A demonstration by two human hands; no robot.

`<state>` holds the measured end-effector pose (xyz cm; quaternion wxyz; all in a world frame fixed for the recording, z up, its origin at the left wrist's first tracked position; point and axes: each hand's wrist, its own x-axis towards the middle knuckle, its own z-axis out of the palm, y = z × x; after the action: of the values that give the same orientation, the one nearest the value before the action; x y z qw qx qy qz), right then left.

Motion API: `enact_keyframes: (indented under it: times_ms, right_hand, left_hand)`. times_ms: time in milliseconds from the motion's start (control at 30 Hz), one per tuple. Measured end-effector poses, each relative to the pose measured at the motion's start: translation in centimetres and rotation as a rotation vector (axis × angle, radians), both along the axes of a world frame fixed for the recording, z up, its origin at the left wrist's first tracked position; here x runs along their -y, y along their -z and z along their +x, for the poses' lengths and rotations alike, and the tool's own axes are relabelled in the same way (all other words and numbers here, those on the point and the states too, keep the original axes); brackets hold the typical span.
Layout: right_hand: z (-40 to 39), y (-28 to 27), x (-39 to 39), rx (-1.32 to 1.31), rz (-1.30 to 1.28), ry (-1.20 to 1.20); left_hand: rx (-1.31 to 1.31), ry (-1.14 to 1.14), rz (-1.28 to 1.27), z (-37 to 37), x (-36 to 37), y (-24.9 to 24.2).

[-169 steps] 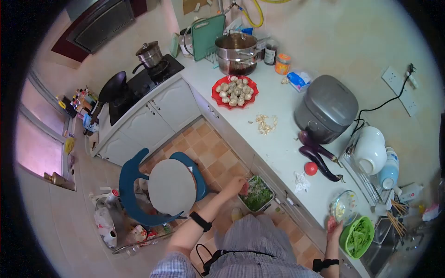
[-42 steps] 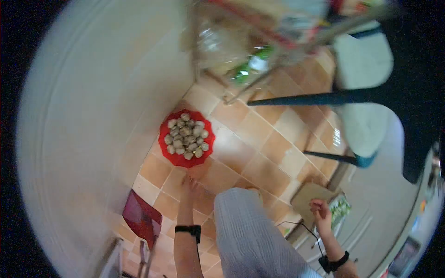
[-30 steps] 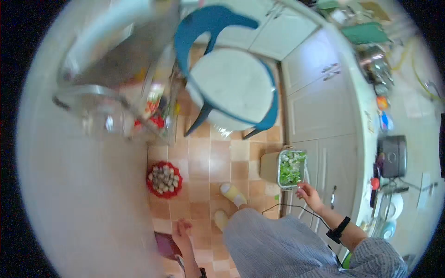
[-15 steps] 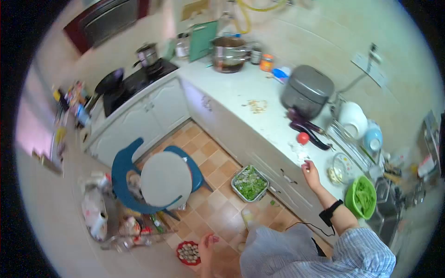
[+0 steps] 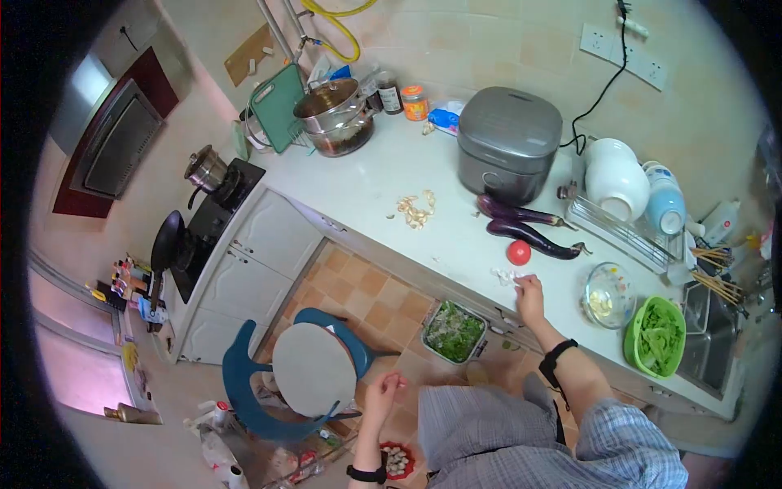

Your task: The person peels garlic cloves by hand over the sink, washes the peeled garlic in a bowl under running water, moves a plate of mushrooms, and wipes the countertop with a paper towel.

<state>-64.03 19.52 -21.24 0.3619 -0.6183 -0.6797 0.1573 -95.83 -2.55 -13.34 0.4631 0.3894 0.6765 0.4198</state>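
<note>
At the counter's front edge, my right hand [image 5: 529, 297] has its fingers pressed together beside small white scraps [image 5: 505, 276]. A red tomato [image 5: 518, 253] and two purple eggplants [image 5: 533, 238] lie just behind it. My left hand [image 5: 385, 393] hangs low over the floor, near the round stool top, its fingers curled; whether it holds anything is too small to tell. To the right of my right hand stand a glass bowl [image 5: 609, 295] with pale pieces in it and a green basket [image 5: 631, 346] of leafy greens. Garlic-like peelings [image 5: 416, 210] lie on the counter farther left.
A grey rice cooker [image 5: 509, 134] and a steel pot [image 5: 342, 134] stand at the back. On the floor are a tray of chopped greens [image 5: 453, 332], a red dish [image 5: 397, 460] and a blue chair [image 5: 236, 391] by a round stool top [image 5: 314, 370]. The sink [image 5: 707, 342] is at right.
The view has turned and moved closer to the counter. My right hand now touches the white scraps' area at the edge; my left hand has come up near the stool.
</note>
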Motion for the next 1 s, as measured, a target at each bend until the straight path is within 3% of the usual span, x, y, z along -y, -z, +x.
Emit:
enact_keyframes:
  times_ms: [67,133,200,333,400,567,700,933,1000]
  right_hand:
    - [-0.7,-0.6,0.3,-0.009,0.000,0.006]
    - [-1.9,-1.8,0.4,-0.199,-0.122,-0.074]
    - [-4.7,-3.3,-0.6,-0.173,-0.063,-0.114]
    - [-12.7,-4.5,-5.3,-0.264,-0.121,-0.084]
    - [-17.6,-4.1,-8.1,-0.482,-0.081,0.019]
    - [-28.7,-2.5,-14.3,-0.421,-0.272,-0.051]
    - [-34.3,-1.0,-16.4,-0.201,-0.162,-0.149]
    - [-32.9,-0.5,-19.3,-0.126,-0.033,-0.065]
    - [-31.7,-0.8,-20.2,-0.085,0.021,0.005]
  left_hand:
    - [0.153,0.094,-0.009,-0.7,-2.7,0.3]
    - [0.068,0.160,0.054,-2.1,-5.5,0.3]
    - [0.067,0.221,0.043,-4.0,-8.3,0.7]
    - [0.036,0.281,0.003,-9.0,-12.6,1.2]
    - [0.061,0.293,-0.081,-11.4,-13.5,2.2]
    - [0.084,0.302,-0.145,-17.9,-14.1,3.6]
    - [0.177,0.214,-0.217,-21.6,-13.6,5.7]
    - [0.208,0.286,-0.253,-23.0,-18.9,4.7]
    - [0.051,0.334,-0.204,-22.8,-20.8,4.3]
